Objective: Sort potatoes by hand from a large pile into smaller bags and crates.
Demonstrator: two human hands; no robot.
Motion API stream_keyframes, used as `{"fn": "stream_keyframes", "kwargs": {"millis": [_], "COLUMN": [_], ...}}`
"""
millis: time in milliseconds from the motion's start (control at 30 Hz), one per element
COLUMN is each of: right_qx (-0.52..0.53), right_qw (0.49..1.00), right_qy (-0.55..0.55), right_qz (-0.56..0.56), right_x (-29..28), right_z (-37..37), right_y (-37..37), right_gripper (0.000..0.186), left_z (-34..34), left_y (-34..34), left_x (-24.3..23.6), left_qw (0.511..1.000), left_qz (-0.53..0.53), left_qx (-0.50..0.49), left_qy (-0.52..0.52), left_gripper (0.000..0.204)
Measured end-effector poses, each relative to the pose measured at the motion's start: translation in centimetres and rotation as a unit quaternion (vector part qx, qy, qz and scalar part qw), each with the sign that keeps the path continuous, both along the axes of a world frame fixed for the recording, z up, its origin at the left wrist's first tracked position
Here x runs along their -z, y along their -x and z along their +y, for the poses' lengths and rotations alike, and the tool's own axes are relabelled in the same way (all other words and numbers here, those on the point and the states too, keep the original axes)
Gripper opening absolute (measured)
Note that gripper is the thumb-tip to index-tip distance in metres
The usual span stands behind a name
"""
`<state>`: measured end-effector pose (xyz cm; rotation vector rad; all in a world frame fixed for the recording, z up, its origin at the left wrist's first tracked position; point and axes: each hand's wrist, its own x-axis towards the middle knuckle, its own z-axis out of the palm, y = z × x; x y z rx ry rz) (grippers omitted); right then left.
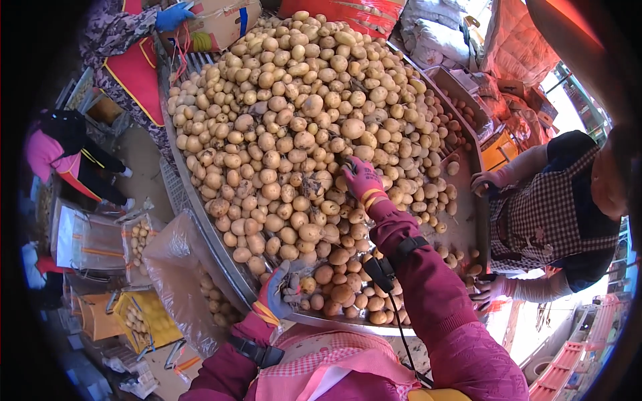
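Note:
My right hand (pixel 363 177), in a pink glove, reaches onto a large pile of potatoes (pixel 281 120), its fingers bent down among them; what they grip, if anything, is hidden. My left hand (pixel 282 289), in a grey-blue glove with an orange cuff, is at the near left edge of the metal sorting table (pixel 471 214), beside a few potatoes (pixel 323 275). Its thumb and bent fingers are apart with nothing visible between them. A black device (pixel 378 271) with a cable hangs below my right forearm.
Co-workers stand at the right (pixel 548 207) and upper left (pixel 127 73); another (pixel 60 154) bends over at the left. Plastic-lined bags (pixel 174 267), crates and a yellow bag (pixel 144 317) of potatoes stand at lower left. Boxes (pixel 217 20), white sacks (pixel 431 37) and red sacks (pixel 515 47) lie beyond the table.

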<state>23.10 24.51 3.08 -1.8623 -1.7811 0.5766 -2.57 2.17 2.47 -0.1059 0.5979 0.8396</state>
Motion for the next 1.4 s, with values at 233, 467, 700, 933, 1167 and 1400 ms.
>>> {"fn": "stream_keyframes", "kwargs": {"millis": [233, 467, 700, 933, 1167, 1400], "right_qx": [-0.154, -0.264, -0.153, -0.207, -0.158, -0.377], "right_qw": [0.986, 0.949, 0.95, 0.968, 0.987, 0.923], "right_qy": [0.047, 0.04, -0.262, -0.128, 0.035, -0.067], "right_qz": [-0.05, 0.17, 0.079, -0.067, -0.006, 0.022], "right_x": [2.3, -3.8, -7.2, -3.9, -3.7, -6.1], "right_z": [-3.2, -10.2, 9.5, 10.4, -3.4, -8.6], "right_y": [-1.5, -2.7, 3.8, 7.6, 3.8, 8.1], "right_gripper": [0.041, 0.049, 0.052, 0.049, 0.058, 0.057], "left_z": [3.7, 5.9, 8.0, 6.8, 6.4, 4.7], "left_y": [-2.0, -6.6, -2.8, 0.7, -0.1, -0.2], "left_x": [0.6, -0.8, -2.4, -1.2, 0.4, 0.7], "left_qw": [0.993, 0.97, 0.94, 0.974, 0.966, 0.974], "left_qz": [-0.107, -0.237, -0.311, -0.188, -0.233, -0.195], "left_qx": [-0.032, 0.046, -0.091, -0.125, -0.108, -0.112], "left_qy": [-0.037, -0.011, 0.106, 0.02, -0.014, -0.025], "left_gripper": [0.041, 0.05, 0.04, 0.048, 0.048, 0.048]}}
